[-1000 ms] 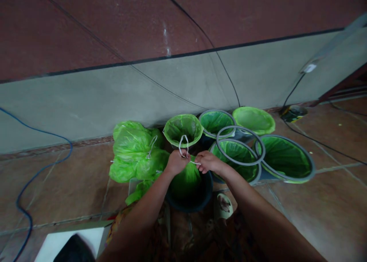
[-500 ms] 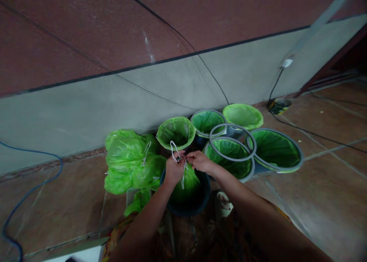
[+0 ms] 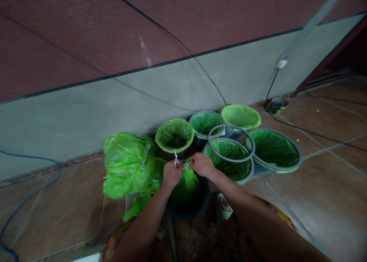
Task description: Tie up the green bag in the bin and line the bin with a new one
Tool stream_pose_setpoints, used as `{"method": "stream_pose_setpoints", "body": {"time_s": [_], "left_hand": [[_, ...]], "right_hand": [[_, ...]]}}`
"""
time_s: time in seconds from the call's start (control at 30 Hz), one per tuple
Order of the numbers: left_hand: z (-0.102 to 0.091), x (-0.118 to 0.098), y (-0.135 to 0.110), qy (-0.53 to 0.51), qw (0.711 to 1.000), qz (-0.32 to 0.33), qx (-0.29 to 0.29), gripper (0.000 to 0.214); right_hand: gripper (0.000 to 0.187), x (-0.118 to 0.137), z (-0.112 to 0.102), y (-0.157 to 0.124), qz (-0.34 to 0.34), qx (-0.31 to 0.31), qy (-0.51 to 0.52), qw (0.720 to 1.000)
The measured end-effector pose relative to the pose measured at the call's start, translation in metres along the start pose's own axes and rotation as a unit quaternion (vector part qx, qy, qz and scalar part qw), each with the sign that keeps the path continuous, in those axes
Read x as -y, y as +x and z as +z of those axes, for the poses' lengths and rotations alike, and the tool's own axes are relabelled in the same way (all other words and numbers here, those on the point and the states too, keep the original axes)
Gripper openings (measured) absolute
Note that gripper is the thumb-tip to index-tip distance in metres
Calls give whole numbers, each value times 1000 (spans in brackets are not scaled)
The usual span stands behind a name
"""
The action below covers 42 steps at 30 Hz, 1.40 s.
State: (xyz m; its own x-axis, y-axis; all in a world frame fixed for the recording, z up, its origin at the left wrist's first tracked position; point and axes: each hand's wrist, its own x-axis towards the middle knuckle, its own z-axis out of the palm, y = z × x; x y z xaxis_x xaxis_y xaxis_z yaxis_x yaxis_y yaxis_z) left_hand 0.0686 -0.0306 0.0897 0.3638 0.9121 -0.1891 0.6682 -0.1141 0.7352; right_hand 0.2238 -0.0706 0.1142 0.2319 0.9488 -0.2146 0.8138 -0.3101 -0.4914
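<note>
A green plastic bag [image 3: 187,189], gathered at its neck, hangs in a dark blue bin [image 3: 186,216] right in front of me. White drawstring [image 3: 186,165] wraps the bag's neck in a knot or loop. My left hand [image 3: 172,174] is closed on the drawstring, and a loop of it sticks up above the fingers. My right hand [image 3: 202,164] pinches at the other side of the knot, its fingertips closed on the drawstring or the bag's top; which of the two is hard to see. Just beyond my hands stands a bin lined with a green bag [image 3: 174,134].
Filled green bags [image 3: 126,166] with white ties are heaped at the left. Several lined bins stand along the wall to the right, with a loose grey ring [image 3: 232,143] on top. A tin can [image 3: 276,105], black cables and a blue cable [image 3: 37,195] are on the floor.
My hands have drawn slightly apart and the knot sits tighter at the bag's neck. The loose drawstring loop over my left hand has become smaller.
</note>
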Motion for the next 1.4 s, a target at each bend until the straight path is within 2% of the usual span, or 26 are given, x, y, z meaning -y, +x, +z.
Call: {"method": "stream_pose_setpoints", "body": {"time_s": [0.07, 0.17, 0.23, 0.37, 0.4, 0.43, 0.5, 0.57, 0.63, 0.7, 0.77, 0.83, 0.93, 1.0, 1.07, 1.1, 1.17, 1.3, 1.4], "left_hand": [[-1, 6, 0, 59, 998, -19, 18, 15], [-1, 15, 1, 71, 995, -39, 49, 16], [1, 20, 3, 73, 994, -50, 61, 16], [8, 21, 1, 65, 992, -56, 87, 15], [10, 20, 0, 61, 992, -55, 95, 14], [12, 19, -2, 58, 992, -55, 101, 14], [15, 17, -5, 55, 991, -60, 106, 13], [16, 15, -8, 52, 993, -69, 85, 19], [15, 11, -10, 44, 997, -64, 28, 52], [12, 7, -12, 36, 998, -28, -32, 81], [8, 3, -14, 39, 998, 34, -37, 86], [7, 2, -17, 34, 995, 92, 27, 82], [10, 4, -20, -26, 982, 120, 143, 78], [13, 6, -19, -70, 980, 107, 152, 67], [16, 8, -16, -104, 984, 89, 114, 44], [17, 8, -13, -120, 985, 78, 91, 35], [17, 8, -9, -162, 985, 36, 52, 28], [14, 8, -4, -246, 963, -113, 0, 27], [10, 7, -2, -268, 951, -153, 7, 21]], "right_hand": [[21, -1, -3, -1, 52, 35, -61, 996], [27, -4, -6, -4, 51, 98, -99, 989], [39, -5, -5, -6, 10, 107, -95, 990], [82, -8, 12, -12, -107, 114, -76, 985], [83, -8, 18, -13, -117, 122, -80, 982], [76, -9, 25, -14, -114, 133, -86, 981], [46, -10, 36, -14, -98, 164, -95, 977], [29, -11, 42, -11, -97, 178, -98, 974], [25, -11, 44, -7, -111, 168, -64, 977], [22, -10, 43, -2, -106, 160, 20, 981], [17, -9, 41, 1, -64, 151, 158, 974], [14, -6, 38, 0, 3, 128, 315, 940], [30, 0, 29, -4, 76, 83, 498, 860], [39, 4, 23, -6, 87, 73, 566, 817], [48, 6, 18, -6, 72, 74, 600, 793], [53, 6, 15, -5, 53, 73, 601, 794], [63, 6, 11, -4, -9, 72, 563, 824], [77, 4, 12, -8, -158, 118, 374, 906], [89, 5, 19, -17, -218, 153, 233, 935]]}}
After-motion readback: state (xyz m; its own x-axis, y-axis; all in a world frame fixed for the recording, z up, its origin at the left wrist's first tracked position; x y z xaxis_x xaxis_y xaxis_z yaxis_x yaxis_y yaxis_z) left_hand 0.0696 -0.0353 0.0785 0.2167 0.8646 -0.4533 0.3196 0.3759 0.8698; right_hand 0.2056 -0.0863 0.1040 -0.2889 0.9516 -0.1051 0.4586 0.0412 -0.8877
